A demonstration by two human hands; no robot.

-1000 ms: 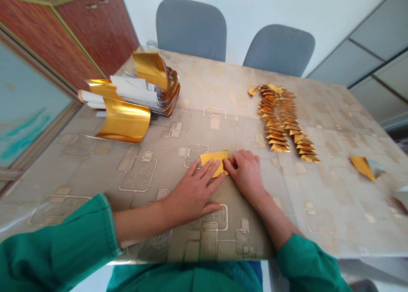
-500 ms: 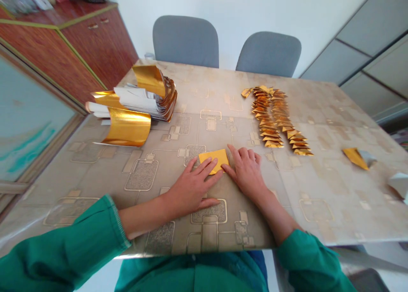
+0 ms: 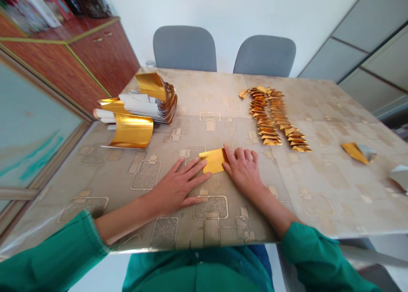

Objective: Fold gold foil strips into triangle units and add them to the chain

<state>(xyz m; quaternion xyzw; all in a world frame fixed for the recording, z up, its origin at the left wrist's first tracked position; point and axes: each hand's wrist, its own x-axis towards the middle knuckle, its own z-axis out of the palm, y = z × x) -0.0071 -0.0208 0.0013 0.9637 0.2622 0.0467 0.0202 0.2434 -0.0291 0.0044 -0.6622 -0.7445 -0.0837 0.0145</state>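
Patterned plastic-topped table (image 3: 321, 185), foil work in progress: left hand (image 3: 178, 185) & right hand (image 3: 244, 171), fingers (image 3: 194, 168) spread flat, no grip, touching either side of gold foil square (image 3: 213, 160) at table's front; folded foil pieces (image 3: 270, 113) in 2 rows beyond.

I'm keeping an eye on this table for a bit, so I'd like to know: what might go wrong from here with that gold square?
The gold foil square lies between the left hand and right hand on a glossy table covering, so it may slide if pressed unevenly. The thin foil might also crease in the wrong place. The loose rows of folded gold pieces lie close beyond the right hand, so a careless move could knock them out of line.
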